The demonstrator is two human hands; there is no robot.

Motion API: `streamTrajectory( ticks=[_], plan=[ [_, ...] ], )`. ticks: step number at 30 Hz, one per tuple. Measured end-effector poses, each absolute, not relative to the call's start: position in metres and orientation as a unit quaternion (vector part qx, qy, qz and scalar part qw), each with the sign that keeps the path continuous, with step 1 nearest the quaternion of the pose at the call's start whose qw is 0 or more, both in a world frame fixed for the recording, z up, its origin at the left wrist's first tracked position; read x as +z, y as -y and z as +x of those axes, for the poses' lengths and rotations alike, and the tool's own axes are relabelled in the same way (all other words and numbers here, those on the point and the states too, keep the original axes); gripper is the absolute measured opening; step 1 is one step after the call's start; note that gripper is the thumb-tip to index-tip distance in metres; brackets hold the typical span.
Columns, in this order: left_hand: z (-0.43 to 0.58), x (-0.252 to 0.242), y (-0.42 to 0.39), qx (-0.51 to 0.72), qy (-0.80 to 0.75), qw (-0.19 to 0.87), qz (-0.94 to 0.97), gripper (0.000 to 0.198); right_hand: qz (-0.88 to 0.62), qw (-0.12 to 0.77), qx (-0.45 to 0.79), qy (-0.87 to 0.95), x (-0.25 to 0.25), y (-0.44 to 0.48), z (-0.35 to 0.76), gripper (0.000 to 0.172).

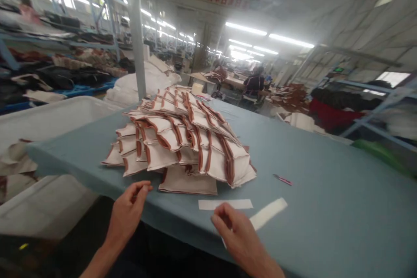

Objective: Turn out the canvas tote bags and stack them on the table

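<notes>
At the table's near edge is my left hand point(130, 208), its fingers curled and the thumb close to the index finger, with nothing visible in them. My right hand point(236, 230) is also curled, thumb tip near the fingertips, and no held thing shows there. Beneath or behind it passes a slanted white strip point(271, 212), partly hidden by the hand. Just beyond lies a second white strip point(206, 204), flat on the table. In front of both hands rises a large heap of cream fabric pieces with brown edging point(192, 134). One cream piece point(187, 181) lies flat at its foot.
Pink-handled thread snips point(283, 179) lie right of the heap on the blue-green tabletop point(325, 208). A white bin point(58, 113) with fabric pieces stands left. A metal post point(138, 34) rises behind the table. Farther back, a person point(254, 81) sits near work tables.
</notes>
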State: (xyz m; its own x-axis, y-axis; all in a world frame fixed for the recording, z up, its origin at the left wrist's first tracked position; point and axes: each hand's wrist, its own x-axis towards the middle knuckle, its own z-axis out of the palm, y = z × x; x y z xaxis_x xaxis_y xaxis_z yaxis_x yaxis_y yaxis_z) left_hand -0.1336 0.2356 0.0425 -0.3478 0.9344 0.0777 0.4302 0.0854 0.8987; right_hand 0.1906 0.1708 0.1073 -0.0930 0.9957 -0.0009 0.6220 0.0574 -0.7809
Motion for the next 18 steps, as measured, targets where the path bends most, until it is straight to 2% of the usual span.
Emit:
streamTrajectory(
  ticks=[4,8,12,15,18],
  plan=[
    [-0.111,0.038,-0.232,0.413,-0.68,0.31,0.521,0.05,-0.664,0.354,0.152,0.641,0.124,-0.221,0.219,0.031],
    [-0.098,0.023,-0.232,0.384,-0.675,0.342,0.529,0.046,-0.713,0.385,0.074,0.581,0.124,-0.26,0.247,0.043],
    [-0.095,0.003,-0.237,0.369,-0.679,0.347,0.532,0.045,-0.702,0.398,0.041,0.589,0.132,-0.303,0.257,0.052],
    [-0.095,-0.006,-0.244,0.357,-0.674,0.337,0.552,0.044,-0.671,0.401,0.028,0.623,0.158,-0.348,0.257,0.05],
    [-0.093,-0.008,-0.25,0.346,-0.674,0.321,0.569,0.042,-0.642,0.388,0.022,0.661,0.188,-0.396,0.252,0.057]
  ],
)
